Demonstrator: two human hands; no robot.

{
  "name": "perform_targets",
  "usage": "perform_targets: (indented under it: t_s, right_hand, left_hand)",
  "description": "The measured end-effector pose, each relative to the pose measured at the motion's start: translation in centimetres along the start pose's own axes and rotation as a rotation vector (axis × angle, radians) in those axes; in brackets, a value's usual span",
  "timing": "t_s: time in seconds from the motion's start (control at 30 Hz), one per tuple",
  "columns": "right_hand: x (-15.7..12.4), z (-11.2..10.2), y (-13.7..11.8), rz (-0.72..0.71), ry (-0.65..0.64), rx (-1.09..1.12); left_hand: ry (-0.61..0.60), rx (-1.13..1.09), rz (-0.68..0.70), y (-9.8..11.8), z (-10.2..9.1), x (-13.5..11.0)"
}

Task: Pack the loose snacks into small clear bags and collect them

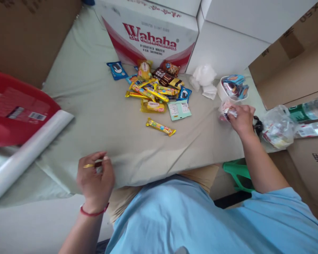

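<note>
My left hand (95, 176) rests near the table's front edge, fingers curled in and thumb tip close to the index finger, with nothing visible in it. On the right, my right hand (242, 120) is closed on a crumpled wrapper (231, 112), white and pinkish with clear plastic; its contents cannot be made out. Just behind that hand stands a white bowl (221, 92) with several blue and red packets (233, 86) in it. A single yellow snack stick (160, 127) lies between my hands. Behind it is a pile of yellow snack sticks (156, 94) and other wrapped snacks.
A pale green packet (179, 109) borders the pile. White crumpled tissue (204, 78) lies by the boxes. A Wahaha carton (156, 38) stands behind. At right are a clear plastic bag (279, 123) and bottles (314, 108); at left, a red container (18, 109) and white roll (34, 155).
</note>
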State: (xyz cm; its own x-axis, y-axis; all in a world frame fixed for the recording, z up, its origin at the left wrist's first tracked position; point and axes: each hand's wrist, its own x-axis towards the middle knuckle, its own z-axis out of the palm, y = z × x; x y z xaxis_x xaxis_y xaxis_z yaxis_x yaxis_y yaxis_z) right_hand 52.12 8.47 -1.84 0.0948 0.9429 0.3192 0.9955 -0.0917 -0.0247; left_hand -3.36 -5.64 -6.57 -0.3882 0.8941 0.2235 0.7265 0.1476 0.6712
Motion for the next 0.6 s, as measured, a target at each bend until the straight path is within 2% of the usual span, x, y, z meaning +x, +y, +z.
perform_targets:
  t_s: [0.07,0.13,0.2,0.27,0.33,0.43,0.5,0.6]
  right_hand:
    - [0.1,-1.3,-1.4,0.023,0.13,-0.001]
    - [0.9,-2.5,-3.4,-0.001,0.205,0.024]
    - [2.6,-3.2,-5.6,-0.027,0.186,0.061]
    - [5.1,-3.1,-7.6,-0.022,0.089,0.066]
    - [8.0,-2.2,-9.2,0.005,-0.055,0.011]
    - [12.0,0.4,-11.2,0.03,-0.249,-0.055]
    - [13.9,2.3,-12.4,0.013,-0.304,-0.033]
    - [15.3,4.6,-14.2,0.037,-0.295,0.043]
  left_hand:
    - [-0.003,0.057,0.029,-0.6,0.5,0.3]
    - [-0.018,0.087,0.05,-1.1,1.1,0.4]
    - [-0.024,0.09,0.077,-1.3,1.5,0.3]
    - [-0.016,0.088,0.098,-1.4,1.7,0.1]
    - [-0.002,0.083,0.113,-1.3,1.8,-0.1]
    - [0.019,0.076,0.135,-1.2,1.9,-0.1]
    - [0.015,0.07,0.136,-1.3,2.0,-0.1]
    - [-0.005,0.072,0.119,-1.3,2.0,0.0]
